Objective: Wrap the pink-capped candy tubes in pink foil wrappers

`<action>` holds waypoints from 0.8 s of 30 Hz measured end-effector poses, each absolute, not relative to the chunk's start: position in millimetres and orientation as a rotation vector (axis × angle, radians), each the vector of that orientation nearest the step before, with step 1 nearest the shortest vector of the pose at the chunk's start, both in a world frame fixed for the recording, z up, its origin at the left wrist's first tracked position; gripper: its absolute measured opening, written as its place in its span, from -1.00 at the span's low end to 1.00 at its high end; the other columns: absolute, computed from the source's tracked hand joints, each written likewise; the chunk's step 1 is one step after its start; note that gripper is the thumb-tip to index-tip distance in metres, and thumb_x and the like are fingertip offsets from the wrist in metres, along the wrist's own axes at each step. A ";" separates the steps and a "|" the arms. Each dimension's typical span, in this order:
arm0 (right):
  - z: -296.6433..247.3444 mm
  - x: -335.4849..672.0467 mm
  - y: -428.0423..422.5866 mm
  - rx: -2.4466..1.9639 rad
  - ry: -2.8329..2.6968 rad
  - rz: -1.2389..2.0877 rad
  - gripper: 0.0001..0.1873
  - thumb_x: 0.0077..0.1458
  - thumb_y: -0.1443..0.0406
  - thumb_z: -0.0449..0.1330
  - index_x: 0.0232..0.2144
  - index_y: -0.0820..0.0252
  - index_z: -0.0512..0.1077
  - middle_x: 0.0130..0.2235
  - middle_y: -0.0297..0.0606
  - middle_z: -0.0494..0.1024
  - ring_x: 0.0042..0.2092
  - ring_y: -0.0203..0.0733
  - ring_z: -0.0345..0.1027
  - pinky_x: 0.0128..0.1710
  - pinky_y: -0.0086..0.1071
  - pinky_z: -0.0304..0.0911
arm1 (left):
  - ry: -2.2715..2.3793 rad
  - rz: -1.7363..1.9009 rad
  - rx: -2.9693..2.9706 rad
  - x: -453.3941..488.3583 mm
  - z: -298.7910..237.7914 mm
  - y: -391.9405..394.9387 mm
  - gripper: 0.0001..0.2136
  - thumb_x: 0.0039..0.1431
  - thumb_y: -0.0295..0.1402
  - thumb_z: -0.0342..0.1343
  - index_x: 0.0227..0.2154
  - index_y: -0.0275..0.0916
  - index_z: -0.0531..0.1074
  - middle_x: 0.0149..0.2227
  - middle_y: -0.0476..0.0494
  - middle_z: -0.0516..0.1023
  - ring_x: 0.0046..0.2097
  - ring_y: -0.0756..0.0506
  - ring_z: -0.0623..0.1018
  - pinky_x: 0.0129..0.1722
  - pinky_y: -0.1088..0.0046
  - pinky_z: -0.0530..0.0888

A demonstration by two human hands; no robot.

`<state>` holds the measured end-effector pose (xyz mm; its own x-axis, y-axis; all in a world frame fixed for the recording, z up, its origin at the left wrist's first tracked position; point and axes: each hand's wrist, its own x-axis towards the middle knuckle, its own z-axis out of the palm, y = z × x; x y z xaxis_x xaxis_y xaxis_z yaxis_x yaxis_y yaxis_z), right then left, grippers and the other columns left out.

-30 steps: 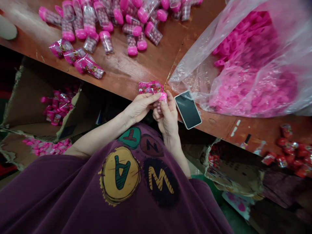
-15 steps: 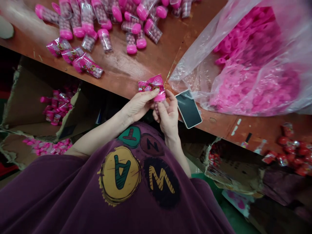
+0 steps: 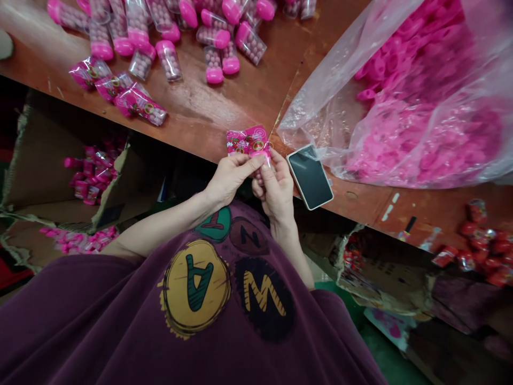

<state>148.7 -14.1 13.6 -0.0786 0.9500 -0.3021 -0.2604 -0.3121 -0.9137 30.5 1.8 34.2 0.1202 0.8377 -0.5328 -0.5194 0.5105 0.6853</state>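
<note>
Head view: nearest, a purple shirt [image 3: 132, 326] carries printed letters, including A. At the edge of the table [image 3: 236, 104], the left hand [image 3: 228, 179] and right hand [image 3: 276, 187] clamp fingers and thumbs around a pink-capped tube [image 3: 261, 153], against a pink wrapper [image 3: 242, 141], its lettering too small to read. A phone [image 3: 310, 176] lies beside the right hand. Left, an open carton [image 3: 44, 176] holds pink packs; right, a clear bag [image 3: 331, 80] holds pink pieces. Farther lie ball-filled tubes [image 3: 168, 60].

Pale glare streaks the worktop [image 3: 208, 104] and glints on the plastic bag [image 3: 340, 75]; deep shadow lies beneath, outer edges look soft.
</note>
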 end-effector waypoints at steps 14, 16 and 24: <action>0.7 145.9 -26.7 -1.278 -1.113 1.360 -0.37 0.36 -0.05 0.26 0.32 -0.16 0.15 0.06 -0.18 0.55 -0.14 -0.17 0.59 -0.29 -0.29 0.57 | 0.971 1.007 0.239 26.2 40.0 14.0 -0.75 0.29 -0.26 0.41 -0.41 -0.31 0.59 -0.44 -0.06 0.60 -0.44 0.04 0.54 -0.38 0.50 0.46; -4.7 143.1 -27.2 -1.298 -1.169 1.215 -0.35 0.35 -0.04 0.27 0.33 -0.13 0.15 0.22 -0.10 0.48 0.08 -0.10 0.57 -0.05 -0.20 0.61 | 0.961 1.007 0.228 26.3 38.9 12.8 -0.76 0.29 -0.28 0.40 -0.41 -0.32 0.60 -0.42 -0.07 0.62 -0.40 0.04 0.57 -0.30 0.51 0.49; 16.1 150.8 -21.9 -1.136 -0.875 1.804 -0.33 0.33 -0.10 0.25 0.33 -0.20 0.12 -0.37 -0.48 0.44 -0.64 -0.43 -0.08 -0.70 -0.49 -0.06 | 0.967 1.028 0.146 23.9 45.9 17.0 -0.83 0.30 -0.40 0.38 -0.40 -0.31 0.58 -0.45 -0.02 0.58 -0.44 0.08 0.52 -0.32 0.56 0.47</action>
<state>150.8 -21.9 16.1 -0.2640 0.8940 -0.3620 -0.2691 -0.4286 -0.8625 23.9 17.0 45.9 0.1603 0.7756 -0.6105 -0.6566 0.5457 0.5207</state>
